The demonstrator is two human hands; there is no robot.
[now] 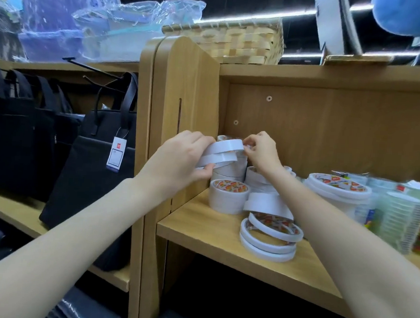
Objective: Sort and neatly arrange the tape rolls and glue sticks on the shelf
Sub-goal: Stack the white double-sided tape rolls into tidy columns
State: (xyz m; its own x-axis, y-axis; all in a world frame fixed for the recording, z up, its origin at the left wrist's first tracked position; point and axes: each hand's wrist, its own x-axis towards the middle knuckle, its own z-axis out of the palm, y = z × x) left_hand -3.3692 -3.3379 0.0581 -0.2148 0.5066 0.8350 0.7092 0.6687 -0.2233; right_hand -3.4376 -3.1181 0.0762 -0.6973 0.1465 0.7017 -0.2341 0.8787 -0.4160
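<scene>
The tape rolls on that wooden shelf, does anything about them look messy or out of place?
Yes. The thin rolls near the shelf's front edge sit in a slipped stack, the top one tilted. Behind them a white roll leans askew. The left hand and right hand hold two tilted rolls above the back stack.

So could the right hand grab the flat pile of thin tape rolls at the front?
Probably yes. The thin tape rolls lie uncovered at the shelf front, just under the right forearm. But the right hand is busy pinching a tape roll and must let go first.
</scene>
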